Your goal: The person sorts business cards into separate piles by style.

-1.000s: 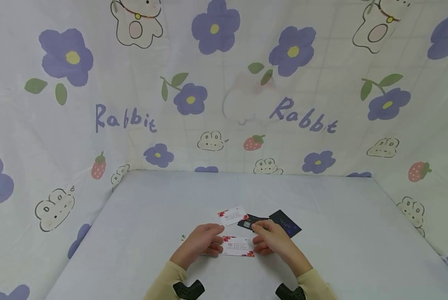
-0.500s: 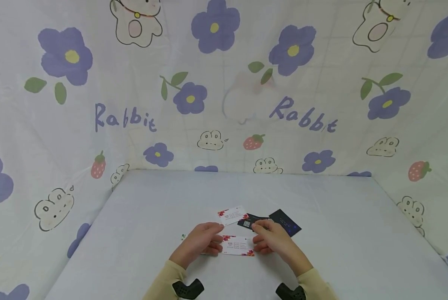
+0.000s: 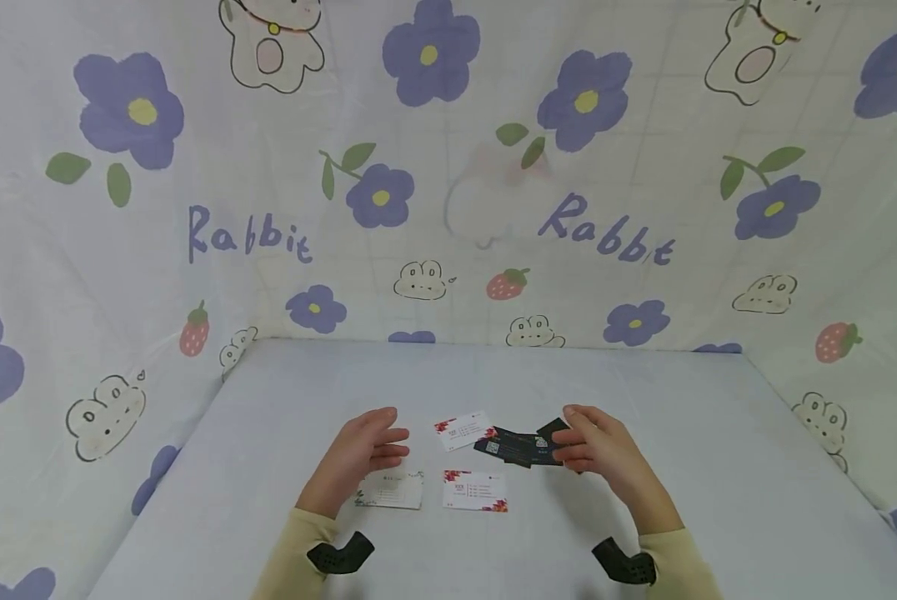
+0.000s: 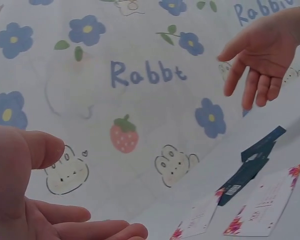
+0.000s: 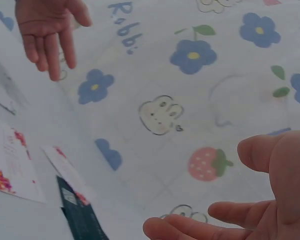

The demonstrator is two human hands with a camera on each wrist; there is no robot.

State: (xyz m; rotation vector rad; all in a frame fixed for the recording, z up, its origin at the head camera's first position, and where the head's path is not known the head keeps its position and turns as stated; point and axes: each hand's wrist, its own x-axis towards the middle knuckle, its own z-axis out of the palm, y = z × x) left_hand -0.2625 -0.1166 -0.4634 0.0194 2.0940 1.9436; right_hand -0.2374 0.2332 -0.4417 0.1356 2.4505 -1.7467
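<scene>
Both hands hover over the table with relaxed fingers and nothing in them. My left hand [image 3: 360,454] is above a white business card with green leaf corners [image 3: 390,490], partly covering it in the head view. A white card with red flowers [image 3: 475,491] lies flat between the hands, nearest me. Behind it, a second red-flowered card [image 3: 463,431] overlaps the end of some dark business cards [image 3: 519,447]. My right hand [image 3: 602,450] covers part of those dark cards in the head view. In the left wrist view the right hand [image 4: 265,60] shows its palm, fingers apart.
The white table [image 3: 306,392] runs back to a hanging cloth [image 3: 448,183] printed with purple flowers, rabbits and strawberries, which also encloses both sides. Black straps with a device [image 3: 341,553] sit on each wrist.
Both hands have moved apart and up from the near red-flowered card, left hand leftward, right hand rightward. The leaf-cornered card has come into view. The cards stay where they were.
</scene>
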